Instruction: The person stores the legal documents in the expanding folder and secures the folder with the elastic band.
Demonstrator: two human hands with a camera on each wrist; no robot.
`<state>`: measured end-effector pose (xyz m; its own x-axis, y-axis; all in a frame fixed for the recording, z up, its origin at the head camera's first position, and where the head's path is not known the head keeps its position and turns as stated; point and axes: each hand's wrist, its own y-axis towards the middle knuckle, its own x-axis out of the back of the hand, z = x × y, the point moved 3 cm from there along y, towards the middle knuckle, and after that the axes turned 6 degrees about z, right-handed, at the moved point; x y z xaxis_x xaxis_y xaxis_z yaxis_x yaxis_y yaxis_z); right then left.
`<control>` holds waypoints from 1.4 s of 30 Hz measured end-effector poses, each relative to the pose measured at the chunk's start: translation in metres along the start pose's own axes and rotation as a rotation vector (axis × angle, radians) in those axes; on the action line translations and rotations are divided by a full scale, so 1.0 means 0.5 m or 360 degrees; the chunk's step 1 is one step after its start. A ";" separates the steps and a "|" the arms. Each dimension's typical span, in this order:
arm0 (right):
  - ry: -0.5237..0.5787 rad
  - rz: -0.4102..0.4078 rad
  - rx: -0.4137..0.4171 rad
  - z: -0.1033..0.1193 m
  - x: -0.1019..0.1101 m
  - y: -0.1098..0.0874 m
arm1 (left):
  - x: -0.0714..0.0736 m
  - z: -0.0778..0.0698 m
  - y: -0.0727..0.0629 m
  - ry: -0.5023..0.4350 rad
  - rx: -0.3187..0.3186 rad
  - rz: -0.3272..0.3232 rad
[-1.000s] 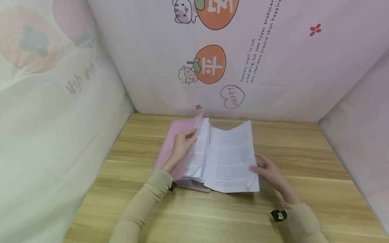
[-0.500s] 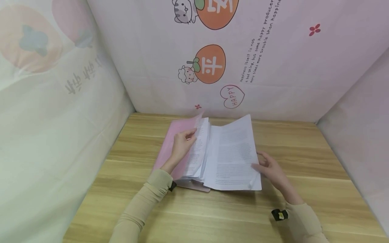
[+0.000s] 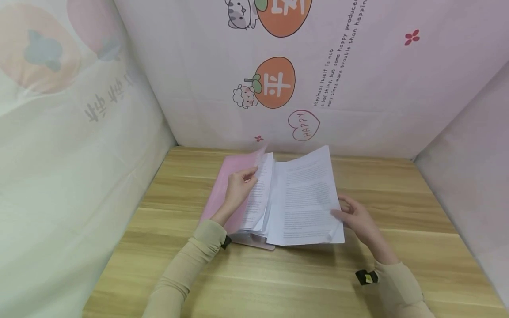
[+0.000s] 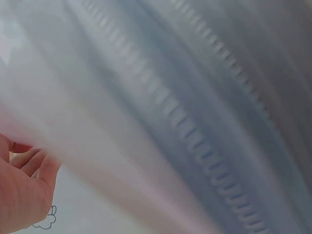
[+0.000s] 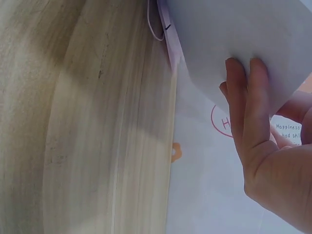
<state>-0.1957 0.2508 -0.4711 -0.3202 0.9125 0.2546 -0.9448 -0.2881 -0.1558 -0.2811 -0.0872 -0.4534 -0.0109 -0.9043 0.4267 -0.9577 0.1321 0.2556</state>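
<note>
A pink folder (image 3: 221, 194) lies at the back of the table with its translucent pink cover raised. My left hand (image 3: 237, 187) pinches the free edge of that cover; in the left wrist view the hand (image 4: 29, 185) shows at the lower left, beside blurred translucent layers with notched strips (image 4: 185, 122). Under the cover lies a stack of printed sheets (image 3: 258, 198). My right hand (image 3: 355, 218) pinches the right edge of a printed paper sheet (image 3: 306, 198), thumb on the printed face. Behind the paper (image 5: 234, 29), two fingers (image 5: 258, 102) rest flat in the right wrist view.
The wooden table (image 3: 238, 282) extends in front of the folder and to both sides. A white printed cloth wall (image 3: 214, 110) stands right behind the folder, with more cloth walls at left (image 3: 79, 176) and right (image 3: 473, 145).
My right hand has shifted slightly right and away from me. The sheet in it has swung the same way, its far corner rising higher in the view. My left hand stays still on the cover.
</note>
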 end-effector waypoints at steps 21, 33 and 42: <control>0.0249 -0.0017 -0.0101 -0.032 0.005 -0.001 | 0.003 -0.001 -0.001 0.0006 0.0014 -0.0008; 0.0143 -0.0038 -0.0128 -0.053 0.000 -0.003 | 0.005 -0.003 0.000 -0.0015 -0.0010 -0.0035; 0.0054 -0.0075 -0.0141 -0.054 -0.012 -0.012 | 0.005 -0.004 -0.001 -0.0035 -0.0005 -0.0029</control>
<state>-0.1861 0.2551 -0.4975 -0.2718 0.9341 0.2313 -0.9485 -0.2195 -0.2284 -0.2802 -0.0886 -0.4505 0.0001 -0.9151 0.4031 -0.9569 0.1169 0.2657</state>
